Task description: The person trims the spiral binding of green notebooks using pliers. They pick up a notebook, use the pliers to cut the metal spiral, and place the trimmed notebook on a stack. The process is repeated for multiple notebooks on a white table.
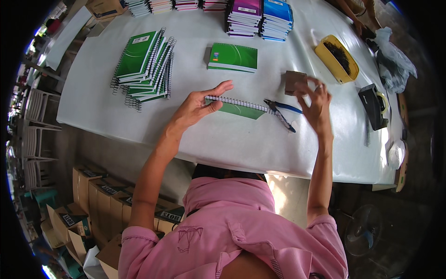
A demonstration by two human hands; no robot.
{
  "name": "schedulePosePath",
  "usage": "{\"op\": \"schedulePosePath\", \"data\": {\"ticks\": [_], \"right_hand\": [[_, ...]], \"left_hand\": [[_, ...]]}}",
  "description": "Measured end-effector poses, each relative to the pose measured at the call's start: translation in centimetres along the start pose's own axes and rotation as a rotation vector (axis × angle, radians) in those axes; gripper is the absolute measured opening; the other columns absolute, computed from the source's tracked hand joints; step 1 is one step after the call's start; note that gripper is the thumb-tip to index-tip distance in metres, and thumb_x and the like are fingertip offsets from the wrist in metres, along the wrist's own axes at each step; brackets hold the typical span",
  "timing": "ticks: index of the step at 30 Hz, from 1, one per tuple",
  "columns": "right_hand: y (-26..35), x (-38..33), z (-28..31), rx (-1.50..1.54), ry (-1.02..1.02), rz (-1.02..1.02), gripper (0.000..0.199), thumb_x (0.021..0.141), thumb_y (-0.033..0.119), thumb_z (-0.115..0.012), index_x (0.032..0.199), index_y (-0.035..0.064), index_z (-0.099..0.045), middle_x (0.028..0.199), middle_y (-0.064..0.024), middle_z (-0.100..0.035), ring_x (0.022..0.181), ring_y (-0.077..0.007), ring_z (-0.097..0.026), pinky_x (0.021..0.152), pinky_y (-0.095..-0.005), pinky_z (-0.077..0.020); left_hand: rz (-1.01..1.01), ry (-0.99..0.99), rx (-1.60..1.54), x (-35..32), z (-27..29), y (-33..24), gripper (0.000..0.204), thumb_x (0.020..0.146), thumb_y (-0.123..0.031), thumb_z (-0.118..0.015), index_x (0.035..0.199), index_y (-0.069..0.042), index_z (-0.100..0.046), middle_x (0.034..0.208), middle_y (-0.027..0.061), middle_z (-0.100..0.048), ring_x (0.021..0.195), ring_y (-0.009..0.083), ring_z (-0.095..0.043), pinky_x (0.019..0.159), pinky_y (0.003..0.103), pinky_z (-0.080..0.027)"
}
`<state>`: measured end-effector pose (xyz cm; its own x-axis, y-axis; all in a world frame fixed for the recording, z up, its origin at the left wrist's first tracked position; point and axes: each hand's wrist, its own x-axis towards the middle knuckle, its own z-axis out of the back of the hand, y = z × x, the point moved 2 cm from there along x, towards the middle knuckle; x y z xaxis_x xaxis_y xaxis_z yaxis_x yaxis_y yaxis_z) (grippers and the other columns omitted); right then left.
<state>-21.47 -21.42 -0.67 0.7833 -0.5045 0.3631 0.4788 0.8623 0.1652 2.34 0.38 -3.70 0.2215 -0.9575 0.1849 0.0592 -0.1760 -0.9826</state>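
My left hand [200,106] is closed on one end of a green spiral notebook [244,109], its coil-bound edge turned upward, thumb in front and fingers behind. To the right, my right hand [317,103] hovers over the table with curved, slightly blurred fingers spread apart; nothing shows between them. Just beyond those fingertips sits a small brown block [293,83], partly covered by the hand. Pliers with blue handles [282,115] lie between the notebook's right end and my right hand.
A pile of green spiral notebooks [141,63] stands at left, a stack of green booklets [233,57] ahead. Purple [244,17] and blue stacks [277,19] are farther back. A yellow tub of dark coils [337,58] and a black device [373,108] sit at right. Another person's arm [353,18] reaches in.
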Motion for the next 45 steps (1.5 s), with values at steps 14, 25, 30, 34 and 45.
{"op": "schedulePosePath", "data": {"ticks": [14,25,30,34,45], "right_hand": [[13.3,-4.8,0.3,0.468,-0.106,0.055,0.036,0.087,0.016,-0.065,0.122,0.0174,-0.058,0.101,-0.012,-0.054,0.084,-0.0287,-0.056,0.073,-0.0406,-0.047],[10.2,-4.3,1.2,1.533,0.68,-0.431,0.041,0.102,0.035,-0.046,0.114,-0.0027,-0.058,0.078,-0.0063,-0.062,0.062,-0.0134,-0.058,0.06,-0.0275,-0.0492],[7.5,-5.1,0.9,1.024,0.353,-0.253,0.028,0.099,0.023,-0.052,0.113,-0.0004,-0.06,0.082,-0.0088,-0.062,0.066,-0.0167,-0.06,0.062,-0.0305,-0.0482],[4.0,-3.2,-1.0,0.303,0.035,-0.028,0.023,0.09,0.014,-0.062,0.113,0.0083,-0.062,0.099,-0.0121,-0.06,0.086,-0.0299,-0.059,0.076,-0.039,-0.0462],[3.8,11.1,-8.5,0.545,0.016,-0.419,0.044,0.082,0.035,-0.075,0.103,-0.0024,-0.064,0.087,-0.0158,-0.066,0.076,-0.0277,-0.068,0.069,-0.0365,-0.054]], "left_hand": [[-0.328,-0.389,1.204,-0.3,-4.9,-1.7,0.067,0.076,-0.016,-0.075,0.138,-0.015,-0.049,0.121,0.0081,-0.065,0.108,0.032,-0.064,0.088,0.042,-0.052],[-0.407,-0.404,1.247,-0.2,-6.8,-1.5,0.065,0.076,-0.022,-0.076,0.136,-0.019,-0.052,0.126,0.001,-0.063,0.104,0.0287,-0.065,0.086,0.041,-0.053],[-0.495,-0.486,1.314,0.4,-4.8,-4.9,0.058,0.078,-0.028,-0.073,0.133,-0.022,-0.056,0.127,-0.0031,-0.062,0.104,0.0263,-0.065,0.089,0.041,-0.051],[-0.539,-0.67,1.583,2.3,5.5,-10.6,0.06,0.08,-0.032,-0.071,0.137,-0.029,-0.052,0.137,-0.0079,-0.054,0.119,0.0284,-0.057,0.099,0.045,-0.045],[-0.189,-0.439,1.501,0.0,10.4,-10.9,0.061,0.082,-0.029,-0.069,0.14,-0.025,-0.049,0.147,-0.0011,-0.044,0.142,0.0352,-0.027,0.113,0.057,-0.018]]}}
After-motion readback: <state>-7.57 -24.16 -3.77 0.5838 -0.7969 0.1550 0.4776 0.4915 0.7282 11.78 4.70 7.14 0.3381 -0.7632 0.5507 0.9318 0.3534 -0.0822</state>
